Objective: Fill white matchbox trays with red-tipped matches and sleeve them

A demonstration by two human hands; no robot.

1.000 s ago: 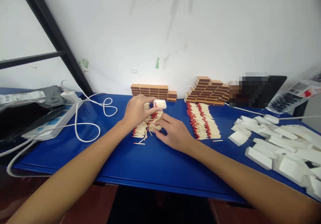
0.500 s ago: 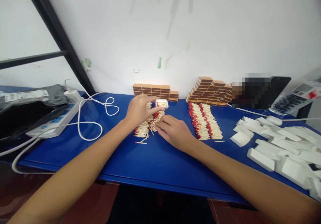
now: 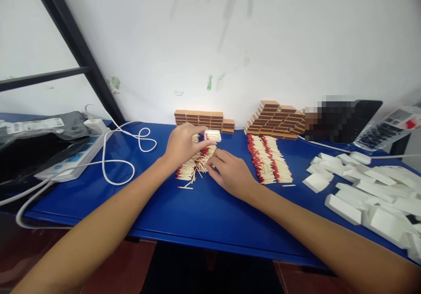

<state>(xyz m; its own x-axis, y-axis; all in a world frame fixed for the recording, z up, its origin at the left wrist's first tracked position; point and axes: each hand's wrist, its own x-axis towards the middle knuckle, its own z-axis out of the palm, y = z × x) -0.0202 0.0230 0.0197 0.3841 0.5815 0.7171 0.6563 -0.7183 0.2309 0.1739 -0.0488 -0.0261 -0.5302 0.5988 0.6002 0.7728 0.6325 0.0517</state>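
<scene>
My left hand (image 3: 183, 142) is closed around a small white matchbox tray (image 3: 213, 136), gripped at its left end between thumb and fingers. Several red-tipped matches lie inside the tray. Just below it, a loose pile of matches (image 3: 187, 171) spreads over the blue table (image 3: 184, 215), partly covered by both hands. At the pile's right edge my right hand (image 3: 226, 169) has its fingers curled together in a pinch; whatever lies between the fingertips is too small to make out. Further right, two neat rows of matches (image 3: 269, 160) lie side by side.
Stacks of brown matchboxes (image 3: 204, 119) and more matchboxes (image 3: 274, 120) line the wall. White empty trays (image 3: 368, 193) are heaped at right, near a black phone (image 3: 366, 116). At left lie a power strip (image 3: 75, 153), white cables (image 3: 120, 183) and a black bag (image 3: 36, 145).
My right hand's fingers have shifted slightly and curled more at the pile's edge. My left hand and the tray have stayed in place.
</scene>
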